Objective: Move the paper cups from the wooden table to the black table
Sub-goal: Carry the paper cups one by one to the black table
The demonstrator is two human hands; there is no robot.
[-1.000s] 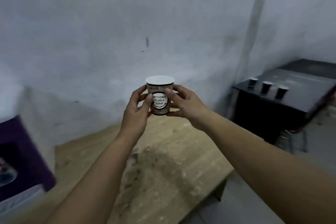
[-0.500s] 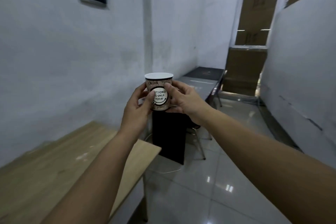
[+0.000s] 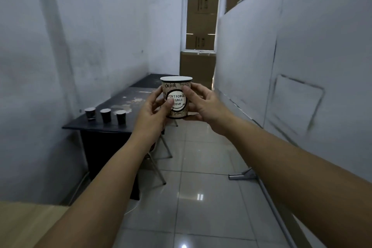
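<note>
- Two hands on one paper cup [image 3: 176,98]: left hand [image 3: 154,115] and right hand [image 3: 203,104] both grip it, fingers curled round its sides.
- Cup upright, held in the air over the tiled floor [image 3: 201,197], to the right of the black table [image 3: 112,125].
- Three more cups [image 3: 105,115] stand in a row near the black table's front edge.
- Wooden table [image 3: 26,225] corner shows at bottom left.

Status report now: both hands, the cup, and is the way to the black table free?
Left hand and right hand both grip paper cup, upright. Three cups already on black table. Path ahead open floor, nothing blocking.
</note>
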